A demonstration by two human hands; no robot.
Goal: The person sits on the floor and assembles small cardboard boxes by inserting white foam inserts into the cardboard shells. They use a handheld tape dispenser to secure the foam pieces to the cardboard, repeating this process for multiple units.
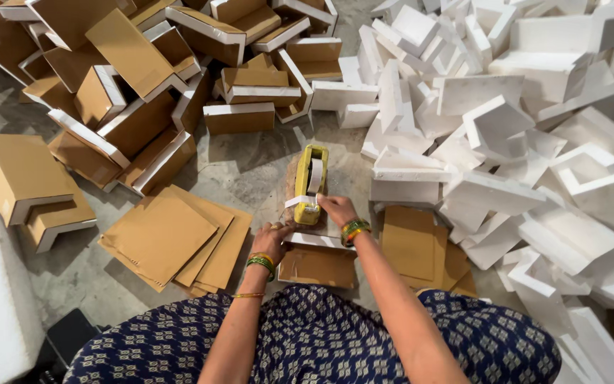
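Head view, foam pile (534,128): white L-shaped pieces, heaped beyond and beside the right hand.
Covered pieces (129,92): brown-faced, stacked beyond the left hand.
Cardboard sheets (172,238): flat, just outside the left hand.
Tape dispenser (310,181): yellow, upright between both hands.
Right hand (335,210): fingers closed on the dispenser's near end.
Left hand (273,238): flat, pressing a foam corner (314,242).

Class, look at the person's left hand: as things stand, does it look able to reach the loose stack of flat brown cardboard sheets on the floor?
Probably yes. The left hand rests just beside the flat brown cardboard sheets, with nothing lying between them.
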